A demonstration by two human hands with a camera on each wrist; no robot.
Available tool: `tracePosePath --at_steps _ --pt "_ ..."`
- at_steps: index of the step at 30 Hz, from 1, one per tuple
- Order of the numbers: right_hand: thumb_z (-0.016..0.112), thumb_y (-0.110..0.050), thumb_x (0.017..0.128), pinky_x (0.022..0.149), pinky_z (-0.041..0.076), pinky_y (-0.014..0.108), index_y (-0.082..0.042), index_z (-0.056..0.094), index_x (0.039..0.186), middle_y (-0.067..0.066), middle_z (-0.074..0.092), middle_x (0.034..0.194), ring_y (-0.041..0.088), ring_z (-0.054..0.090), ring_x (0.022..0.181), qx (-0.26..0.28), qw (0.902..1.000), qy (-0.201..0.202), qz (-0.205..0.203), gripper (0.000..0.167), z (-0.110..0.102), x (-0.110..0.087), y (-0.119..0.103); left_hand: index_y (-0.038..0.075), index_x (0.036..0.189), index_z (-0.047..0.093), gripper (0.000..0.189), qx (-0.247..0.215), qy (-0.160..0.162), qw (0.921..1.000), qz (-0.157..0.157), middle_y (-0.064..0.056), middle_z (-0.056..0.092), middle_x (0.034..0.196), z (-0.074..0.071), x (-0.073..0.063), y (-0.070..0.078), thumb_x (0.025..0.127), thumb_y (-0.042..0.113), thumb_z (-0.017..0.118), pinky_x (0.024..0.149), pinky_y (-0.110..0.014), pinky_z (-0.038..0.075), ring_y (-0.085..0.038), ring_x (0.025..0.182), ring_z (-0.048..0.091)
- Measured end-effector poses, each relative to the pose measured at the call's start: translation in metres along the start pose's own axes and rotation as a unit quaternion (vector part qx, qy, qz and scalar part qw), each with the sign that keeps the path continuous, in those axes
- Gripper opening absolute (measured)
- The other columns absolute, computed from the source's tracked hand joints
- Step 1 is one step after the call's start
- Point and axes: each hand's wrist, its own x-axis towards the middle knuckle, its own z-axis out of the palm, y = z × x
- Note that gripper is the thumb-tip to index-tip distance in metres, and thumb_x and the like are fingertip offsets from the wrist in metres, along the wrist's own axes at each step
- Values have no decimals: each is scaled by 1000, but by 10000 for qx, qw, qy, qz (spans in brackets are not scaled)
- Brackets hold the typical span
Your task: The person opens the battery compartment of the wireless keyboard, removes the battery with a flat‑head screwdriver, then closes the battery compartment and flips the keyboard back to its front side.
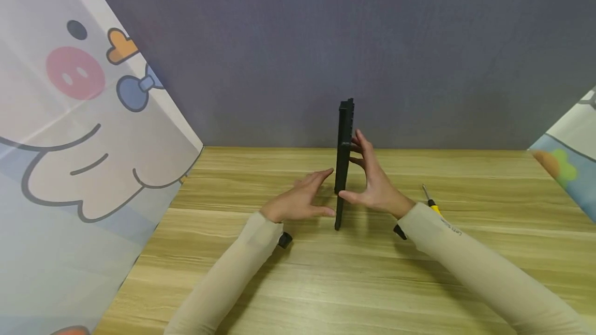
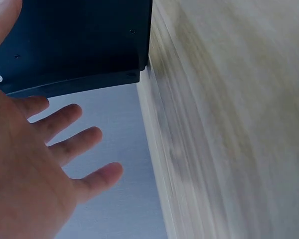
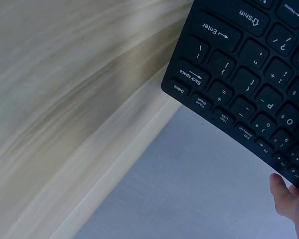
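Observation:
A black keyboard [image 1: 343, 143] stands on edge, nearly edge-on in the head view. Its keys [image 3: 251, 55] face my right hand, and its plain underside [image 2: 79, 45] faces my left. With my right hand [image 1: 378, 185] I hold it, thumb at the near edge and fingers farther back along the key side. One lower corner is right at the wooden table in both wrist views. My left hand [image 1: 298, 203] is beside the underside, fingers spread and fairly straight; its thumb overlaps the keyboard in the left wrist view.
Right of my right hand, a screwdriver [image 1: 434, 206] with a yellow and black handle lies on the wooden table [image 1: 354, 283], partly behind my sleeve. A grey wall [image 1: 261, 56] rises behind the table. Cartoon-printed panels [image 1: 153, 211] flank it at left and right.

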Motion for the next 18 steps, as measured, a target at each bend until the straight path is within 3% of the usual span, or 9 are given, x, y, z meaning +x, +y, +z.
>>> tracePosePath --at_steps 7,14,18 --pt "71 -46 80 97 28 62 9 -2 146 28 8 149 42 21 133 -8 10000 27 58 113 -4 -2 -1 30 152 -1 104 -156 -79 9998 23 2 10 156 1 4 3 77 69 58 106 -51 25 -18 140 13" --pt "71 -48 80 97 27 62 10 -2 145 27 10 149 40 23 131 -85 9998 160 -109 114 -10 3 -8 21 154 2 109 -118 -101 9998 142 1 11 155 3 8 3 75 70 59 106 -51 23 -20 140 14" --pt "71 -49 79 98 27 60 8 -1 147 25 13 148 33 26 130 -143 9995 206 -168 114 -14 6 -12 24 153 0 109 -89 -125 9998 125 3 10 155 4 8 4 75 71 59 107 -51 23 -18 140 13"
